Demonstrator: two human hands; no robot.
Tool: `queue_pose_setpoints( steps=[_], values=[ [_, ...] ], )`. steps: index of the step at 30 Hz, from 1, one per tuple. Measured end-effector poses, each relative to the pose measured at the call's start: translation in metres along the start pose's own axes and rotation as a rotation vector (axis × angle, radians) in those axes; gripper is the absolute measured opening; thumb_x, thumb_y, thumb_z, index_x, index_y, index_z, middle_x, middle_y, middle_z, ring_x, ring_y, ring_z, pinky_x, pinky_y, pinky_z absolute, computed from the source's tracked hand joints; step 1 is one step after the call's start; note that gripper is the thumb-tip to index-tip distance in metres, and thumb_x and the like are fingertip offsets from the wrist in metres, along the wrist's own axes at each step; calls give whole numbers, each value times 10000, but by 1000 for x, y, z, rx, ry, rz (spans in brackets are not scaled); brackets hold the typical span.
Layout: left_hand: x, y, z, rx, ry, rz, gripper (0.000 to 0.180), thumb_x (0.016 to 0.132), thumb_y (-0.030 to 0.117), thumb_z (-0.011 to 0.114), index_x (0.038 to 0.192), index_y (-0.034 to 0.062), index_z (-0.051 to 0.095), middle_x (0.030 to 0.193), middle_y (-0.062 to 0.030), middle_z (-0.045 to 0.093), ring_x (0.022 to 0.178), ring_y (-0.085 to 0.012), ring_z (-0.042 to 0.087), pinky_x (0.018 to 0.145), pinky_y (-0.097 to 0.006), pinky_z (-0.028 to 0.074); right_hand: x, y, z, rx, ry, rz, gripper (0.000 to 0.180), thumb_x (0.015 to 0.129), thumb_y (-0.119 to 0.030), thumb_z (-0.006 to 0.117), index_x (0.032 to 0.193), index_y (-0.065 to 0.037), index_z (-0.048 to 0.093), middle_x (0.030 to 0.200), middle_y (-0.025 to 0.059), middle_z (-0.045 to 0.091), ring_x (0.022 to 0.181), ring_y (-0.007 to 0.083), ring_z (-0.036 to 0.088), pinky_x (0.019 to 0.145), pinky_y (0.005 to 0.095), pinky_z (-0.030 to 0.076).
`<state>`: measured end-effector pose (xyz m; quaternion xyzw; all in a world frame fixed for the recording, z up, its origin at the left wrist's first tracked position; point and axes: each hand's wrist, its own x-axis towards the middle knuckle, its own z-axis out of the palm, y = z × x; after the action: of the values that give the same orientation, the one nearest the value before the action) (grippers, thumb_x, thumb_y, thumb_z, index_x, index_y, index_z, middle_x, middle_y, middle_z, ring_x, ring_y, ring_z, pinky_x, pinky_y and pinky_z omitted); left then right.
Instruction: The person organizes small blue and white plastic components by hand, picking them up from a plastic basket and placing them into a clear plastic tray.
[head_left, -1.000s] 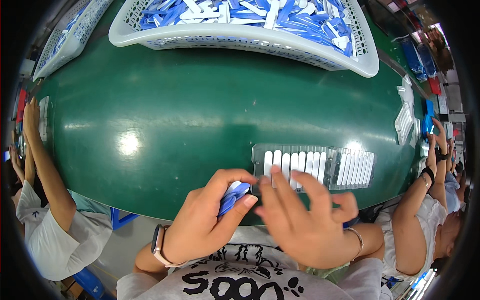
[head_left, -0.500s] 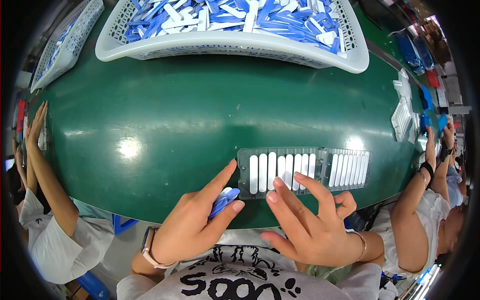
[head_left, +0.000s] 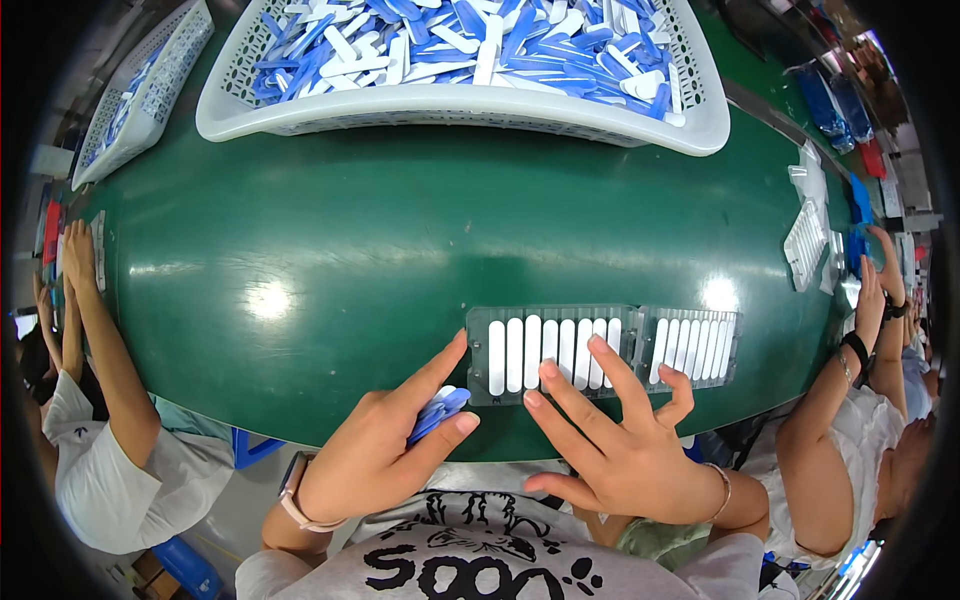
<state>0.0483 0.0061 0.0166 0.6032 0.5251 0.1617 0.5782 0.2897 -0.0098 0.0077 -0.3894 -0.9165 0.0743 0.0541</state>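
A bunch of blue-and-white pieces (head_left: 440, 410) is gripped in the left hand (head_left: 372, 455), not yet placed; nothing is grasped by the right hand's (head_left: 640, 465) spread fingers. White strips (head_left: 515, 355) are already lined up in both halves of the clear tray (head_left: 479, 375); beyond, loose pieces (head_left: 487, 50) are left heaped in the basket (head_left: 460, 100).

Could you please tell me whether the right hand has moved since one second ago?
Yes; judged against the left edge of the clear tray, the right hand has shifted rightward.

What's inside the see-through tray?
White sticks lie side by side in both halves of the tray. The right hand covers parts of some sticks, and what's under them can't be seen.
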Motion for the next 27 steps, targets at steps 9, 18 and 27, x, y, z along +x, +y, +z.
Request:
queue_pose_setpoints(
  steps=[9,18,27],
  values=[
    [-6,-6,-2,-18,-36,26,567,900,145,580,1396,0,347,615,-99,517,478,-173,462,509,-277,408,11,7,5,-137,30,-33,672,779,-695,479,1171,-167,618,1374,91,462,1261,358,309,964,597,121],
    [-4,-2,1,-16,-15,9,552,892,130,587,1383,0,371,615,-89,517,484,-152,444,513,-269,405,15,8,9,-23,47,-27,663,756,-686,515,1165,-176,621,1407,111,421,1271,360,302,970,602,115],
    [18,7,20,253,-22,272,560,886,132,590,1371,-32,364,809,-191,620,600,-288,583,630,-324,478,9,55,-23,121,-95,143,729,708,-387,708,1302,-52,451,1338,101,466,1207,265,423,980,542,174]
  ],
)
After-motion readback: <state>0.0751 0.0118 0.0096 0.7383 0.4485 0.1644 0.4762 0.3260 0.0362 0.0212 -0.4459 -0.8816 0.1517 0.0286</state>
